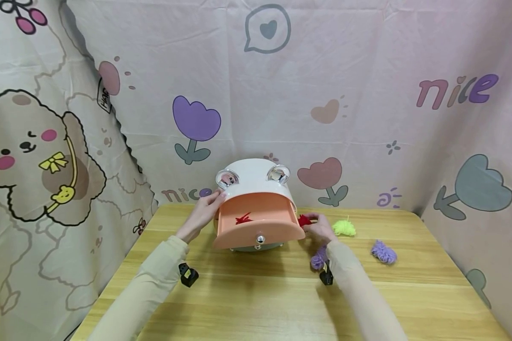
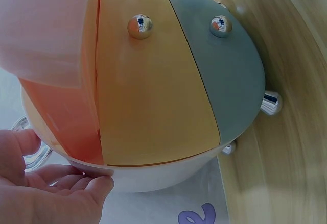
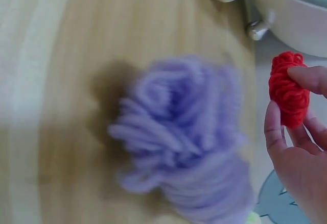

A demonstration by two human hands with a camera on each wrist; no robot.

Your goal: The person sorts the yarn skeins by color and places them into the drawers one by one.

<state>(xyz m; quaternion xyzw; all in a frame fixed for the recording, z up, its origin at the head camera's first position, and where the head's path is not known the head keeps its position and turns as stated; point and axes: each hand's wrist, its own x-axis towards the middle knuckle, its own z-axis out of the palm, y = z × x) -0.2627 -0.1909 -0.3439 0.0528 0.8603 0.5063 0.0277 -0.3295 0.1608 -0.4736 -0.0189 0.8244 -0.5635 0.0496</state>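
Observation:
A white frog-shaped cabinet (image 1: 256, 177) stands on the table with its peach top drawer (image 1: 260, 234) pulled out. Red yarn (image 1: 243, 218) lies inside that drawer. On the cabinet's left side, near one silver-ringed eye (image 1: 227, 178), rests my left hand (image 1: 201, 214); thumb and fingers touch the shell. My right hand (image 1: 320, 227) pinches a red yarn bundle (image 3: 289, 89) between thumb and fingers, just right of the drawer. The right wrist view shows a purple yarn bundle (image 3: 189, 137) close below that hand.
Yellow-green yarn (image 1: 344, 228) and another purple yarn bundle (image 1: 384, 252) lie on the wooden table (image 1: 247, 303) to the right. Yellow (image 2: 148, 96) and grey-green (image 2: 225, 76) lower drawers sit closed, with silver knobs. Printed cloth (image 1: 256, 94) hangs behind.

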